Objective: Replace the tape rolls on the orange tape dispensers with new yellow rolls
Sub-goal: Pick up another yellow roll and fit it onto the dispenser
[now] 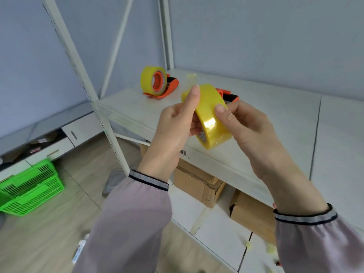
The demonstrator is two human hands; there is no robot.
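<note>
Both hands hold a yellow tape roll [211, 123] above the white shelf [275, 119]. My left hand [177, 125] pinches the roll's upper edge, where a short loose strip of tape [192, 78] sticks up. My right hand [248, 127] grips the roll's right side, thumb on its outer face. An orange tape dispenser [167, 87] loaded with a yellow roll [150, 80] lies at the shelf's back left. A second orange dispenser [229, 95] lies just behind the held roll, mostly hidden by it.
White shelf uprights [84, 79] rise at left. Cardboard boxes [197, 182] sit on the lower shelf. A green plastic basket [29, 190] stands on the wooden floor at left, beside a low white cabinet [65, 138].
</note>
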